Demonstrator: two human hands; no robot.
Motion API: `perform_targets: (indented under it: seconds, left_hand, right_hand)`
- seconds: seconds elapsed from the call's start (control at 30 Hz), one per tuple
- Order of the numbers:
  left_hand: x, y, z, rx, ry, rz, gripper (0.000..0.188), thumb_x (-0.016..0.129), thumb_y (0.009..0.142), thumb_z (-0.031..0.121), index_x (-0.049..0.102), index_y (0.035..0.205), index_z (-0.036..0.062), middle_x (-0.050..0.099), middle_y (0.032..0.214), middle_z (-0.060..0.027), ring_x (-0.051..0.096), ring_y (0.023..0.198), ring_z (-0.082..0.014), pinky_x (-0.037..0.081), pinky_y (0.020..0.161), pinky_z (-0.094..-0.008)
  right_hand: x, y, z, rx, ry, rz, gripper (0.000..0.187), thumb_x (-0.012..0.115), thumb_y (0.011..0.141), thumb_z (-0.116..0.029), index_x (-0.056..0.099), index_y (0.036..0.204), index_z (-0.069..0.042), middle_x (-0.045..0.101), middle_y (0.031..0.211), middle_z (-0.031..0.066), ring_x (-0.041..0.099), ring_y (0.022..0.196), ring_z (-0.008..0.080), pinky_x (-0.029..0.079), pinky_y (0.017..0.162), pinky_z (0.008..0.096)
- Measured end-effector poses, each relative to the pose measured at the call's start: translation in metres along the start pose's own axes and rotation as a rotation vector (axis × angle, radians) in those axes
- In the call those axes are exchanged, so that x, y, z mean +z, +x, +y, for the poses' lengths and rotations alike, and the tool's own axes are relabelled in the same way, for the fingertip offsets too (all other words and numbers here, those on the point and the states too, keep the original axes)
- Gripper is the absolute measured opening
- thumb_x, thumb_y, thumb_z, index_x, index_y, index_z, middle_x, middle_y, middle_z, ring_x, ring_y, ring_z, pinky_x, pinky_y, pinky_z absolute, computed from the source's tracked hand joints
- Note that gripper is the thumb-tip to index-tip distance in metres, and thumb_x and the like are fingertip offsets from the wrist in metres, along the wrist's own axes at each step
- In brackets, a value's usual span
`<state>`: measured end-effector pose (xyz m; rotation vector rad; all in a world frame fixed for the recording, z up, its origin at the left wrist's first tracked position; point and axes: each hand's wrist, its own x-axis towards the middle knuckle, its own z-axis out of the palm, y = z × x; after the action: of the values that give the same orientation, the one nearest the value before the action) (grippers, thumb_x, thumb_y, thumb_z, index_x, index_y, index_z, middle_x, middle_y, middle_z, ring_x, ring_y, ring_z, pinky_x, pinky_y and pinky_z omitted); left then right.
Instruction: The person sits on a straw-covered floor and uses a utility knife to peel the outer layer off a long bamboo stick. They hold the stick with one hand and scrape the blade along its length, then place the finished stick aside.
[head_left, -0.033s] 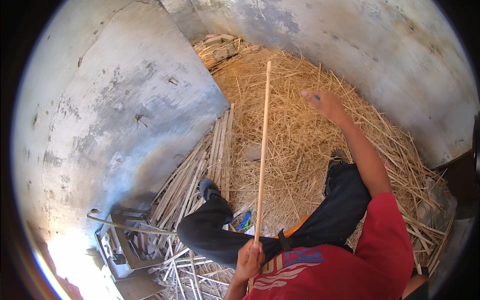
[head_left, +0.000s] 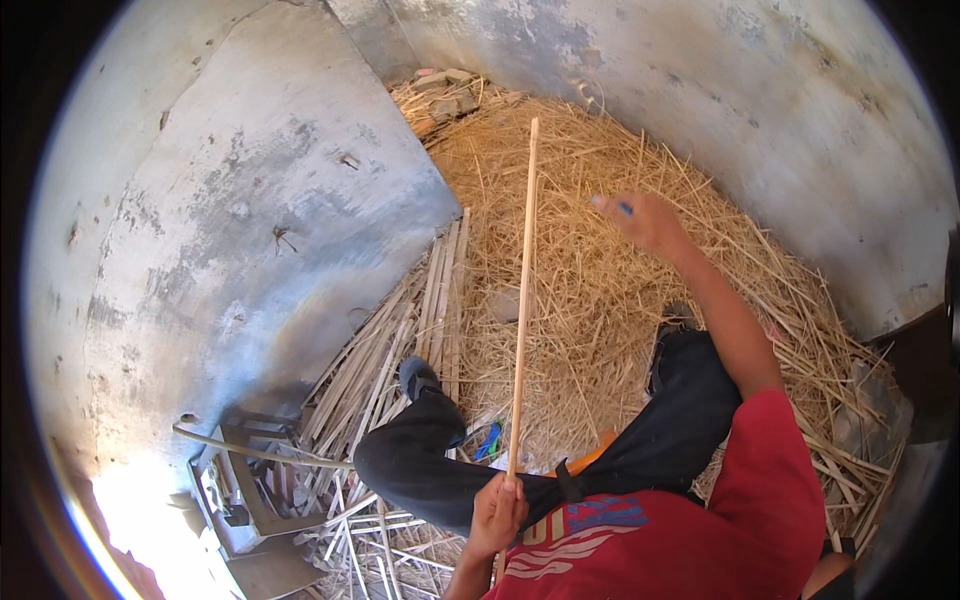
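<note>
My left hand (head_left: 498, 515) is closed around the lower part of a long, pale strip of wood or bamboo (head_left: 524, 290) near my waist. The strip slants up and away from me, over my thigh, with its far end above the heap of shavings. My right hand (head_left: 650, 222) is held out to the right of the strip's upper part, apart from it. Its fingers are curled round a small blue object (head_left: 626, 208); most of that is hidden in the grip, so its kind cannot be told.
Straw-coloured shavings (head_left: 600, 290) cover the floor ahead, up to a grey wall (head_left: 700, 70). A grey slab (head_left: 270, 200) stands at the left. Pale strips (head_left: 432, 300) lie beside my shoe. A wooden frame (head_left: 235, 495) sits lower left; a green-and-blue item (head_left: 489, 441) lies between my legs.
My right hand has shifted slightly left and towards me with the blue object. The strip's far end has tipped slightly left. A thin curl now shows against the far wall.
</note>
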<state>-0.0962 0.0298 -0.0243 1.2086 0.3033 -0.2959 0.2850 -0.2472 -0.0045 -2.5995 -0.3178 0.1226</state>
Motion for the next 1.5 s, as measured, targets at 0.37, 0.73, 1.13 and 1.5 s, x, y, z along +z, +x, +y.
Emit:
perform_targets:
  seconds: [0.37,0.73,1.13,1.5]
  left_hand:
    - [-0.002,-0.016,-0.012,-0.169,-0.141,-0.149,0.03,0.038,0.104,0.031,0.045,0.087,0.0069,0.036,0.055,0.0023,0.029,0.046,-0.0064,0.027,0.045,-0.0238]
    - [-0.006,-0.038,-0.014,-0.197,0.137,-0.243,0.032,0.039,0.104,0.028,0.047,0.082,0.0062,0.04,0.057,0.0042,0.033,0.048,-0.0034,0.028,0.045,-0.0208]
    - [-0.013,0.0,-0.001,-0.064,-0.012,-0.005,0.031,0.039,0.104,0.028,0.045,0.083,0.0062,0.037,0.057,0.0026,0.03,0.045,-0.0046,0.026,0.043,-0.0218]
    - [0.014,0.079,0.039,0.041,-0.257,-0.035,0.03,0.034,0.105,0.03,0.043,0.085,0.0092,0.034,0.044,0.0024,0.027,0.032,-0.0085,0.025,0.039,-0.0234]
  right_hand:
    - [0.016,0.027,-0.003,-0.294,0.9,0.681,0.04,0.053,0.097,-0.039,0.061,0.115,-0.005,0.042,0.058,-0.0057,0.035,0.048,0.0044,0.03,0.045,0.0231]
    - [-0.021,0.085,0.088,0.355,1.685,0.86,0.022,0.05,0.098,-0.025,0.053,0.084,-0.007,0.043,0.062,-0.0019,0.039,0.05,0.0088,0.032,0.044,0.0256]
    - [-0.002,0.032,0.126,0.232,-0.187,0.013,0.047,0.062,0.089,-0.046,0.06,0.106,-0.003,0.062,0.088,0.0116,0.061,0.079,0.0227,0.049,0.066,0.0407]
    - [0.08,-0.11,-0.099,-0.758,0.02,0.028,0.059,0.062,0.074,-0.071,0.057,0.068,-0.012,0.053,0.051,0.0064,0.058,0.046,0.0273,0.042,0.042,0.0394]
